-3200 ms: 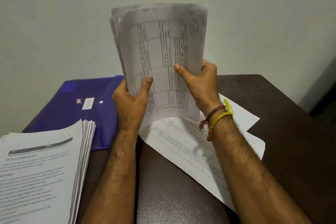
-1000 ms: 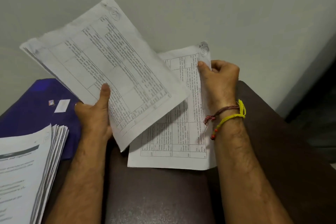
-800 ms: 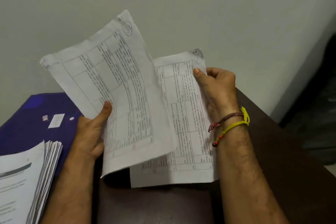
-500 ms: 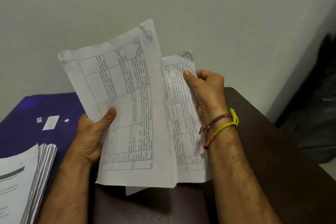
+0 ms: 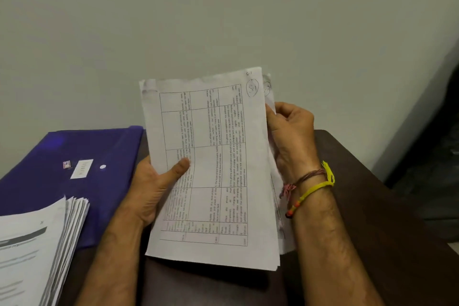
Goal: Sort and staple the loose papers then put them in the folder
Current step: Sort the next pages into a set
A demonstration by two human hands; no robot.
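Two hands, left hand (image 5: 154, 189) and right hand (image 5: 290, 136), grip one sheaf of table-printed sheets (image 5: 213, 171); one blue folder (image 5: 49, 181); side paper stack (image 5: 32, 251) cropped.

Both bare forearms reach up from the bottom edge, hands raised side by side. The left hand (image 5: 159, 189) grips the papers' (image 5: 211, 169) left edge, thumb lying across the front sheet, fingers hidden behind. The right hand (image 5: 290, 136) holds their right edge, fingers curled toward the sheets, back of the hand facing right. Thread bands (image 5: 308, 186) circle the right wrist.
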